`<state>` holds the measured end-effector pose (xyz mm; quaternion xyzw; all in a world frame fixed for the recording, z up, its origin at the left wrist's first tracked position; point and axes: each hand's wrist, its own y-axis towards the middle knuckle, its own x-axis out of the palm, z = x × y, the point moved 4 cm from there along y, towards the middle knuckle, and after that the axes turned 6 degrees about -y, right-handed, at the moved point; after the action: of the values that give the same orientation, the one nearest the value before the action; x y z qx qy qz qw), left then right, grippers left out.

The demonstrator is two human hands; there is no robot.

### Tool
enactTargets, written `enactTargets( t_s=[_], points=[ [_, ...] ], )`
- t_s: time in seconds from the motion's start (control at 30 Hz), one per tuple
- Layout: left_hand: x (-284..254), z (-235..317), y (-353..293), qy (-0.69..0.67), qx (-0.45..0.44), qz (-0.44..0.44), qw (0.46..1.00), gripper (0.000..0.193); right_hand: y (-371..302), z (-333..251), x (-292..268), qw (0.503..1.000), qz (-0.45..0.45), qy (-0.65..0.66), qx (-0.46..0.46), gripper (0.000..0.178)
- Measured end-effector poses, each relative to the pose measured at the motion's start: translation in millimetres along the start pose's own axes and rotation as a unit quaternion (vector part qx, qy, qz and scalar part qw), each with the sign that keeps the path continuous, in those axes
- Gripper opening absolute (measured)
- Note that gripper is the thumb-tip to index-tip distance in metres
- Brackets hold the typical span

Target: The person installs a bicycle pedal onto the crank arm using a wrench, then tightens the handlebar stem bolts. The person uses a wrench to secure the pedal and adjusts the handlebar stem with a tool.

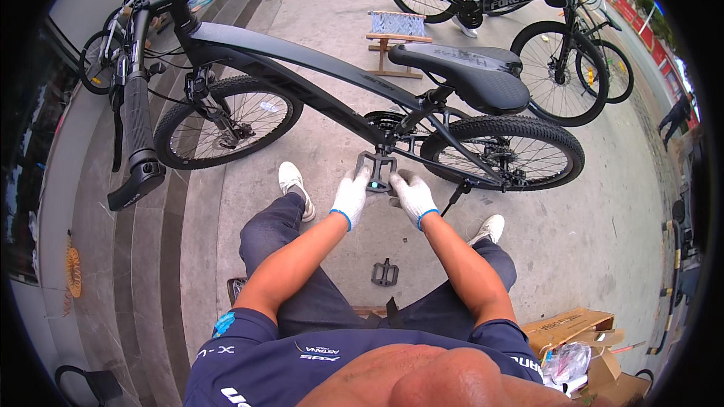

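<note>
Both my hands, in white gloves with blue cuffs, are at a black flat bicycle pedal [378, 172] beside the bike's crank. My left hand [351, 196] has its fingers closed on the pedal's left side. On the opposite side, my right hand [414, 197] grips the pedal's edge with bent fingers. Whether the pedal is fastened to the crank cannot be made out. The dark grey mountain bike [302, 53] stands crosswise before me, handlebar left and rear wheel right. A second black pedal [385, 272] lies on the concrete between my legs.
A wooden folding stool [398, 30] stands beyond the bike. Another black bike [558, 68], with a person's leg by it, is at the far right. Stone steps [147, 256] run along the left. Opened cardboard boxes [573, 328] with plastic wrap lie at the near right.
</note>
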<state>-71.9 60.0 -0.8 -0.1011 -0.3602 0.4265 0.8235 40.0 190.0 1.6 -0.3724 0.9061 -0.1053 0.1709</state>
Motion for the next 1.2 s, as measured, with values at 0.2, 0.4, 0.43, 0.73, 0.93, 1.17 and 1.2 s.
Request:
enactTargets(
  t_s=[0.2, 0.4, 0.43, 0.73, 0.93, 1.17, 1.2],
  points=[
    [-11.6, 16.6, 4.9, 0.298, 0.183, 0.079, 0.934, 0.065, 0.0, -11.1, -4.5, 0.993, -0.067, 0.023, -0.096, 0.052],
    [-3.0, 4.8, 9.8, 0.250, 0.104, -0.032, 0.962, 0.060, 7.7, 6.1, 1.5, 0.988, 0.052, -0.103, -0.105, 0.055],
    [-4.7, 0.5, 10.6, 0.076, 0.061, -0.048, 0.994, 0.050, 7.9, 11.0, 1.3, 0.988, 0.072, -0.123, -0.055, 0.056],
    [-12.1, 14.1, 7.7, 0.347, 0.208, 0.075, 0.911, 0.054, -0.7, -11.8, -2.2, 0.987, -0.056, -0.003, -0.150, 0.051],
    [-12.8, -4.8, 13.3, 0.095, 0.035, -0.006, 0.995, 0.051, 8.8, 11.7, -0.9, 0.997, 0.027, -0.062, -0.021, 0.048],
    [-13.6, 23.6, 4.0, 0.306, 0.239, 0.121, 0.914, 0.067, -3.4, -10.5, -4.3, 0.995, -0.048, 0.027, -0.086, 0.039],
    [-11.4, 27.6, 0.8, 0.342, 0.249, 0.123, 0.898, 0.067, -4.2, -12.3, -4.2, 0.992, -0.052, 0.067, -0.089, 0.038]
  ],
)
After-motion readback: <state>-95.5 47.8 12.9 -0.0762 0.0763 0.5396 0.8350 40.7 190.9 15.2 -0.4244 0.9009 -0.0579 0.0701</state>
